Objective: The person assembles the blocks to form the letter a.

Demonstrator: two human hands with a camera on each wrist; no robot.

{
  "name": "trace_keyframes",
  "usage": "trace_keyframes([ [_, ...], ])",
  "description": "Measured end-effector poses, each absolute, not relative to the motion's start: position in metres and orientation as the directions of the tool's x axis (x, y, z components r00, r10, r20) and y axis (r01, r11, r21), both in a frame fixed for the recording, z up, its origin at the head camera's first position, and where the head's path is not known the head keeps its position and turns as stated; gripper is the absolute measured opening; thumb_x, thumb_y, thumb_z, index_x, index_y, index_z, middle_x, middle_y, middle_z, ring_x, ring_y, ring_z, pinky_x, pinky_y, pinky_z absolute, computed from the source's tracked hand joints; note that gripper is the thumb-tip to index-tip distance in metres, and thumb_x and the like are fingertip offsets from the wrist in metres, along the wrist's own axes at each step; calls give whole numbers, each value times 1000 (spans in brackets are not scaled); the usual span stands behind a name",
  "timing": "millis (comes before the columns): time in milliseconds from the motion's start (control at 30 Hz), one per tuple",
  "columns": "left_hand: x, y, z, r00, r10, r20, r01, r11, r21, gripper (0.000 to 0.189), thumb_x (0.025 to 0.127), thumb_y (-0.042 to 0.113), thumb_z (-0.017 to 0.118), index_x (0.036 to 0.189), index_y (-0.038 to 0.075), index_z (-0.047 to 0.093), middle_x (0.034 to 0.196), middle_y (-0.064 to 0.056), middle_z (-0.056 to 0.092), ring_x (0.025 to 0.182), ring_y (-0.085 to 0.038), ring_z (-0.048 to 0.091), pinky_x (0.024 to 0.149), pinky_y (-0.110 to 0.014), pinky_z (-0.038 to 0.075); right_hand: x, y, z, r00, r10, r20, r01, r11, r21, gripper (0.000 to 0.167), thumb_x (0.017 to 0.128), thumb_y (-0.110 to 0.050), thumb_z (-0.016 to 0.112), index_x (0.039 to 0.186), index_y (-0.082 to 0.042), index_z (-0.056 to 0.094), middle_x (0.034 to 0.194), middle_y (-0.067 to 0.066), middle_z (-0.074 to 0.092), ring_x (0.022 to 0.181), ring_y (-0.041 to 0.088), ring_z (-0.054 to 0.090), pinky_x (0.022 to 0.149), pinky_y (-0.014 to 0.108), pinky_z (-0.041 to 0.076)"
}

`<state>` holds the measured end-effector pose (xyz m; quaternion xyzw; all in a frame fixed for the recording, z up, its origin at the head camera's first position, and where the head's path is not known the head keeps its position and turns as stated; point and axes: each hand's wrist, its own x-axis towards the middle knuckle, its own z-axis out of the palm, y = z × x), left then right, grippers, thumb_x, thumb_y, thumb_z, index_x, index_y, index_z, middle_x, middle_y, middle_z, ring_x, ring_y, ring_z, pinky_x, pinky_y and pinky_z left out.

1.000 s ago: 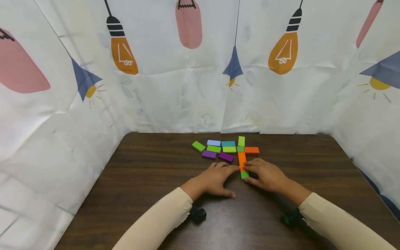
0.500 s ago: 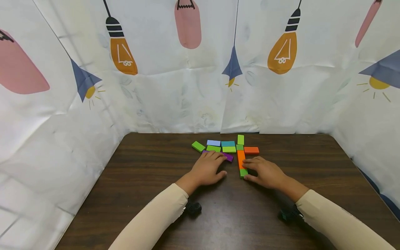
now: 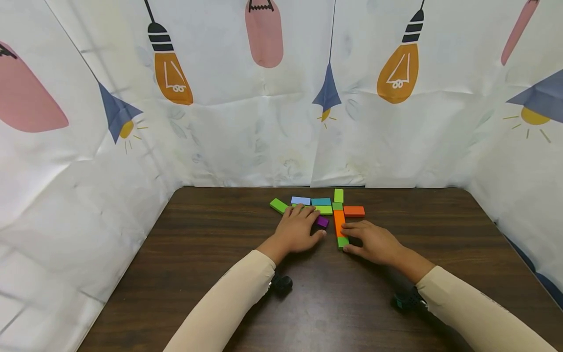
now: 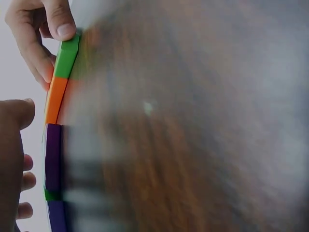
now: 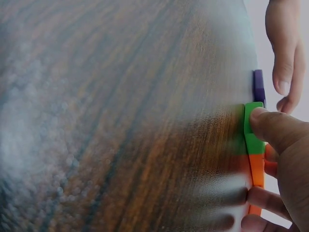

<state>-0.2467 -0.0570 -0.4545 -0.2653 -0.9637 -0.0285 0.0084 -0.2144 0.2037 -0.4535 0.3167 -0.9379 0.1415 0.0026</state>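
My left hand (image 3: 293, 232) is over the left group of blocks, fingers spread forward and gripping nothing. It covers much of that group; a magenta-purple block (image 3: 323, 222) pokes out beside its index finger. In the left wrist view a second, bluer purple block (image 4: 57, 217) lies beyond the first. My right hand (image 3: 373, 243) touches a column of blocks: the thumb rests on the near green block (image 5: 252, 123), and fingers lie along the orange block (image 3: 339, 221). Ahead in that column come a small green block (image 3: 337, 206) and a lime block (image 3: 338, 195).
A red-orange block (image 3: 354, 211) adjoins the column's right side. Behind my left hand lie a light blue block (image 3: 301, 200), a teal block (image 3: 321, 201) and a yellow-green block (image 3: 324, 210). A green block (image 3: 278, 205) sits angled at far left. White patterned cloth (image 3: 264, 142) encloses the dark wooden table (image 3: 198, 244).
My left hand has left the column's side and moved forward and left over the purple blocks. The column has shifted slightly forward, with my right hand staying against it.
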Motion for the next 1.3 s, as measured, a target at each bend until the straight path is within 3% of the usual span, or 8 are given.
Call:
trace_keyframes([
  [1300,-255,-50,-457,-872,487,-44,484,872,66,71,102,66,38,160,25,38,164,5,33,151,-34,23,118,-64,14,-217,206,-457,-795,-599,91,-599,755,-265,55,95,-42,73,138,-10,66,144,8,60,131,32,55,100,55,49],
])
